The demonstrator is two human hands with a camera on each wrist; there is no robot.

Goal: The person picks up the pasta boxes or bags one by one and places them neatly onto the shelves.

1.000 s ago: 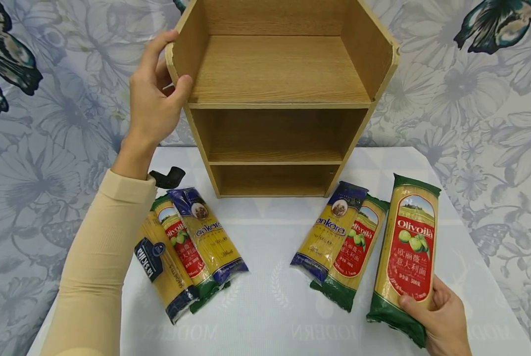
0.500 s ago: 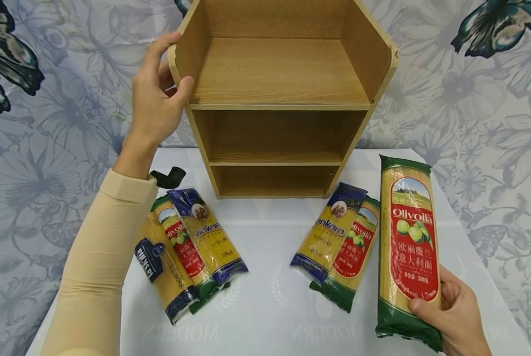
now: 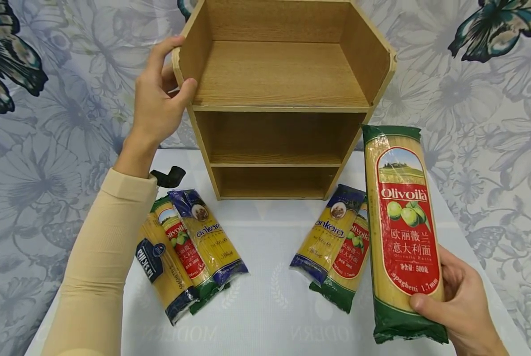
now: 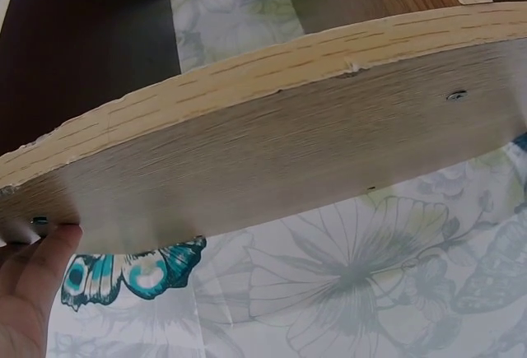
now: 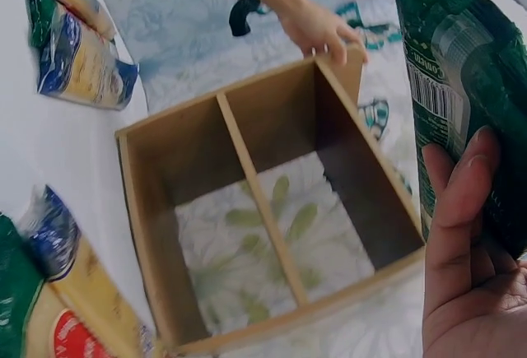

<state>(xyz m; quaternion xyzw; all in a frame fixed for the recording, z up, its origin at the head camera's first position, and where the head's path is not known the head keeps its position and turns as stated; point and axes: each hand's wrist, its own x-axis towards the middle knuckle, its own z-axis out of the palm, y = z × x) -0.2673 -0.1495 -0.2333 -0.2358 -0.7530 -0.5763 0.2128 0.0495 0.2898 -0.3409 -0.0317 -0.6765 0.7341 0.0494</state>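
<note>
A wooden shelf unit [image 3: 283, 109] stands at the back of the table. My left hand [image 3: 160, 96] grips the upper edge of its left side panel, thumb in front and fingers along the outer face. In the left wrist view, fingers [image 4: 41, 280] touch that outer face. My right hand [image 3: 461, 296] holds a green-and-gold Olivoila spaghetti pack [image 3: 405, 222] by its lower right side, raised and nearly upright. The pack's back with a barcode shows in the right wrist view, the fingers curled over it. Its top end overlaps the shelf's right side in the head view.
On the right lie an Ankara pasta pack [image 3: 329, 232] and another Olivoila pack [image 3: 347, 252], partly covered. Three pasta packs overlap on the left, an Ankara one [image 3: 209, 237] on top. A black strap piece [image 3: 169, 177] sticks out by the left cuff. Floral cloth [image 3: 461, 99] hangs behind.
My right hand has lifted the spaghetti pack up and slightly left, bringing it closer to upright. My left hand keeps its grip on the shelf unit, which shifts only slightly in view.
</note>
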